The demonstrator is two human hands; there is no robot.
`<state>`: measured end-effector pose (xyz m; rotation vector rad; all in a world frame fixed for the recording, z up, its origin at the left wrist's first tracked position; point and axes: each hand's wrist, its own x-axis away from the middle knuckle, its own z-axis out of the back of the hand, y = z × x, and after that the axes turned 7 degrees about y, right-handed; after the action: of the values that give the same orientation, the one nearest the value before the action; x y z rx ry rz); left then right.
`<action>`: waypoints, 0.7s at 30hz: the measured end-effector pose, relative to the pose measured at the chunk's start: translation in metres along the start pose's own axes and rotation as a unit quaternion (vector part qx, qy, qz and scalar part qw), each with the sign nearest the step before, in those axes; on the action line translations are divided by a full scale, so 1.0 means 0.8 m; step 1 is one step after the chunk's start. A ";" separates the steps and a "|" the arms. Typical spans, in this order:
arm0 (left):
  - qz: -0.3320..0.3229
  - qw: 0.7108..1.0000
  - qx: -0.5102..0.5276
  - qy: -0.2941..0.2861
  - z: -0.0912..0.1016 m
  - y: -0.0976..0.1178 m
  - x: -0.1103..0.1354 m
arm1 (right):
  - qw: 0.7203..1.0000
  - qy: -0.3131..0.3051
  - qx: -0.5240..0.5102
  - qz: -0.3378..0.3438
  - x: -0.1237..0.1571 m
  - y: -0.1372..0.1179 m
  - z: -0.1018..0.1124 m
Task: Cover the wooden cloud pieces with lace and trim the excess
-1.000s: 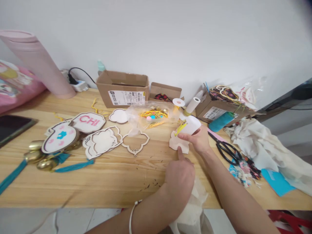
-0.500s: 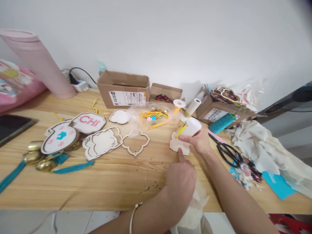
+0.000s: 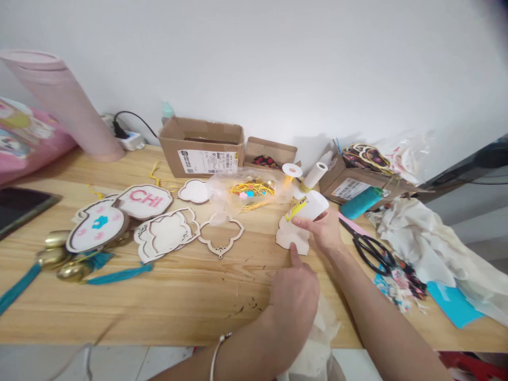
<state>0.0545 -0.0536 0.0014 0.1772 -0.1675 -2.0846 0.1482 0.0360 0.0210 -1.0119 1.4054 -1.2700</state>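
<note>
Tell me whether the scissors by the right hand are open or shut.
Shut: the black-handled scissors beside the right hand have their blades lying together in one narrow point.

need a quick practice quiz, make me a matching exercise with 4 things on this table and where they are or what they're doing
Things:
1. right hand
2. left hand
3. black-handled scissors
4. plaque with pink CHI

Places or states:
a. lying on the table, right of the hands
b. gripping a white tube with a yellow label
c. index finger on a pale wooden cutout
d. beside a white plaque with a blue flower

Pairs: 1-b, 2-c, 3-a, 4-d
</note>
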 end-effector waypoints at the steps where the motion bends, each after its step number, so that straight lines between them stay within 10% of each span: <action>1: -0.001 1.000 0.000 0.000 0.002 0.000 0.000 | 1.000 0.007 0.003 -0.001 0.000 0.000 0.000; 21: 0.042 0.998 0.013 -0.050 0.013 0.002 -0.005 | 0.996 0.078 0.013 0.033 -0.006 0.004 -0.001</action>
<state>0.0562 -0.0503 0.0122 0.0794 -0.2587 -2.0095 0.1487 0.0412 0.0187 -0.8568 1.5250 -1.3369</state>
